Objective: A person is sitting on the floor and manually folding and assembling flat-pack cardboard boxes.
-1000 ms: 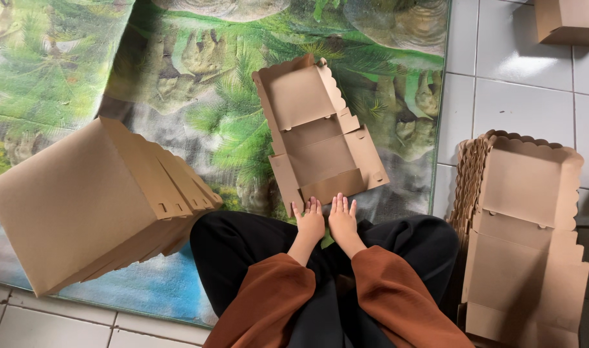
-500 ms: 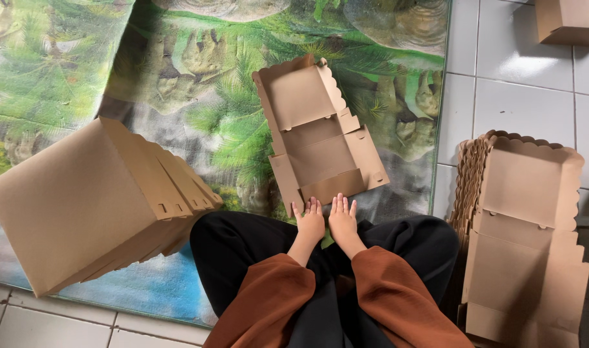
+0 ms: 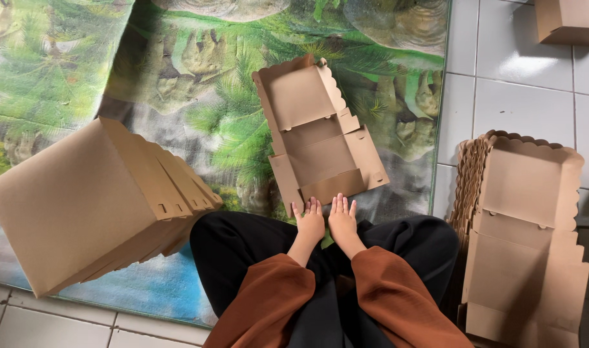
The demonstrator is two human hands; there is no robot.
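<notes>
Box folding is partway through imo. One flat die-cut cardboard box blank (image 3: 320, 138) w/ scalloped edges lies on the forest-print mat (image 3: 178, 77), right in front of the knees, a few flaps already raised but nowhere near a closed box. Left hand (image 3: 309, 222) and right hand (image 3: 343, 219) rest side by side, palms down, fingers flat and open, gripping nothing, fingertips just at the blank's near edge. On the left a leaning row of finished folded boxes (image 3: 94, 200), so a good batch is done. On the right a stack of unfolded blanks (image 3: 526, 219) on the tile floor (image 3: 500, 96), so plenty left. Another box (image 3: 568, 19) sits top right corner.
</notes>
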